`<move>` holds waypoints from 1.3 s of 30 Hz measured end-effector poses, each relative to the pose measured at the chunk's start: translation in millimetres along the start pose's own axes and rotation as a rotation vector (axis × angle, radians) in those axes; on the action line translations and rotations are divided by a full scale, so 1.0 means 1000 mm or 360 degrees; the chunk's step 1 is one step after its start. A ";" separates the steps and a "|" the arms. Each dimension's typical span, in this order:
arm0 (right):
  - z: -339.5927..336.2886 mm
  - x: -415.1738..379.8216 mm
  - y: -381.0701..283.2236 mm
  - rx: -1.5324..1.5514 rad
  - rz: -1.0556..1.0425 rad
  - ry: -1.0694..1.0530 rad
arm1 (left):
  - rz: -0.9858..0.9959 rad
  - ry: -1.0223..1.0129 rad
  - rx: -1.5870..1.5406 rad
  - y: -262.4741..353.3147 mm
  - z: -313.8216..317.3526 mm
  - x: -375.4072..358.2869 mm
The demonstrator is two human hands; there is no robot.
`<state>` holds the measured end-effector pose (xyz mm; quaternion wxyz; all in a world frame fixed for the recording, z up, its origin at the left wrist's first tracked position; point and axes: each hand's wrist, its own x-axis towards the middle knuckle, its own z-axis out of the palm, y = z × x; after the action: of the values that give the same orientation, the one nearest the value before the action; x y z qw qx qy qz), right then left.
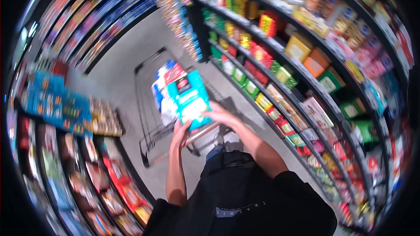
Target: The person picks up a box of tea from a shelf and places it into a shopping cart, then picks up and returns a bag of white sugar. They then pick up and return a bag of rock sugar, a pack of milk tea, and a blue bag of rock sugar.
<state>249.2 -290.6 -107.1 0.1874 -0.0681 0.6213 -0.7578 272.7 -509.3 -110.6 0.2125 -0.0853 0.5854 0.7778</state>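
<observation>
A shiny teal bag [191, 98] with a dark patch near its top is between my two hands, above the handle end of a wire shopping cart [141, 105]. My left hand [181, 132] is at the bag's lower left edge, its fingers against it. On the lower right side, my right hand [217, 114] rests its fingers on the bag's front. Glare whitens the lower part of the bag. Behind it, white, blue and red packages [165, 88] lie in the cart.
Long shelves of boxed and bagged goods [299, 47] run along the right. At the left are a blue display [59, 100] and shelves with red packets [117, 171]. A strip of hanging packets [175, 17] stands at the top centre. Grey floor [118, 61] surrounds the cart.
</observation>
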 end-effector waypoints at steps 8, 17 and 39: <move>0.013 -0.037 0.015 -0.0260 -0.0181 0.0236 | -0.0059 0.0044 0.0042 -0.010 0.022 -0.035; 0.010 -0.138 0.002 -0.0473 -0.0286 0.0380 | -0.0169 0.0060 0.0179 -0.049 0.070 -0.097; 0.135 -0.383 0.069 -0.0588 -0.0214 0.0399 | -0.0021 -0.0052 0.0637 -0.154 0.061 -0.361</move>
<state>660.5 -284.1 -94.9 0.0421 -0.0478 0.7619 -0.6446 669.1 -500.2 -89.0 0.2396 -0.0325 0.7242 0.6458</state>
